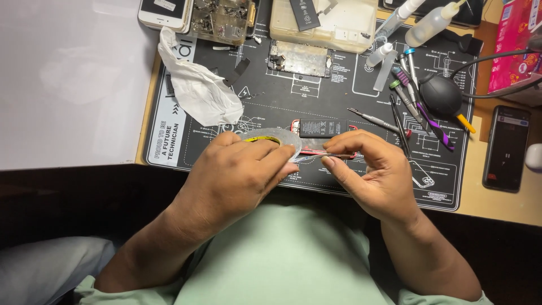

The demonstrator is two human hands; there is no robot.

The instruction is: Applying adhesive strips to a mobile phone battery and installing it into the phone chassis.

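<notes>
Left hand [237, 169]: a tape roll [270, 137] is held, fingers curled over its rim, grip pressed onto the roll.
Right hand [370, 169]: thumb and forefinger are pinched on the free tape end [314, 156]; the other fingers are curled in.
Tape end from roll: it is drawn out toward 3 o'clock, so the strip's long axis runs 9 to 3 between the two grips, just above the mat [339, 96].
Nearer hand: the right hand is at the strip's tip; the left is at its source.
Phone [299, 125]: an opened red-edged phone lies at 12 o'clock of the strip, partly hidden by the hands, with a black battery [323, 127] resting across it.
Mat markings: a dark mat with white line drawings is spread on the bench [497, 203]; a white band of lettering runs along its 9 o'clock edge.
Packages: a pink printed box [516, 45] stands at 2 o'clock; a clear parts box [324, 22] at 12 o'clock; two squeeze bottles [432, 22] beside it.
Other items: crumpled white wipe [197, 85] at 10 o'clock; screwdrivers [415, 93] and a black blower [441, 96] at 2 o'clock; a dark phone [506, 148] at 3 o'clock.
</notes>
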